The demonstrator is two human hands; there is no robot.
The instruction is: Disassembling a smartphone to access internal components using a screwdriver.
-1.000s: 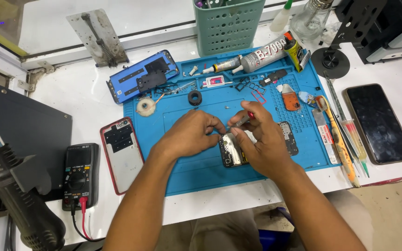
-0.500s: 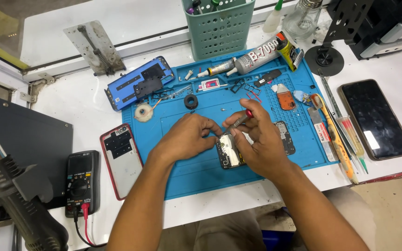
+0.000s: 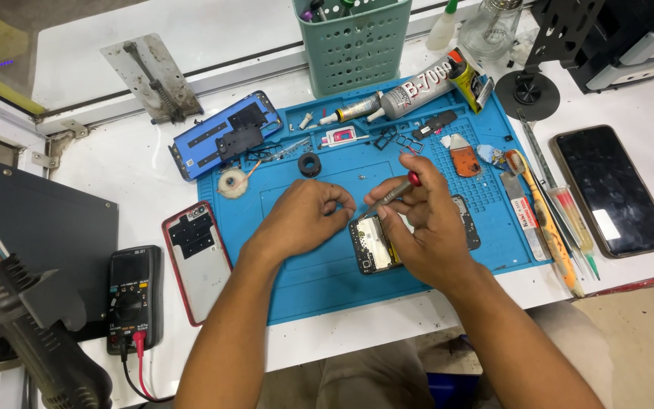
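Gripping a screwdriver (image 3: 392,194) with a red cap, the right hand (image 3: 427,227) pinches the shaft between thumb and fingers and tilts it down and to the left, its tip over the top edge of the opened phone (image 3: 376,244). That phone lies on the blue mat (image 3: 319,280), near its front middle, partly under the right hand; its inner frame and a pale plate show.

The left hand (image 3: 304,220) rests on the mat just left of the phone, its fingers curled in with thumb and forefinger pinched together; whether anything small sits between them cannot be told.

On the mat behind the hands lie a black ring (image 3: 309,163), a tape roll (image 3: 232,182), a glue tube (image 3: 416,89) and a smaller tube (image 3: 353,110), with small parts scattered between them. A blue phone back (image 3: 225,135) straddles the mat's left rear corner. A red-edged back cover (image 3: 197,257) lies on the white table (image 3: 115,182) just left of the mat, and a multimeter (image 3: 133,297) with red and black leads sits left of that. A heat gun (image 3: 32,333) stands at the lower left.

Right of the mat lies a dark phone (image 3: 611,189), screen up, with a row of tools (image 3: 562,220) between it and the mat. A green basket (image 3: 353,45) stands behind the mat.
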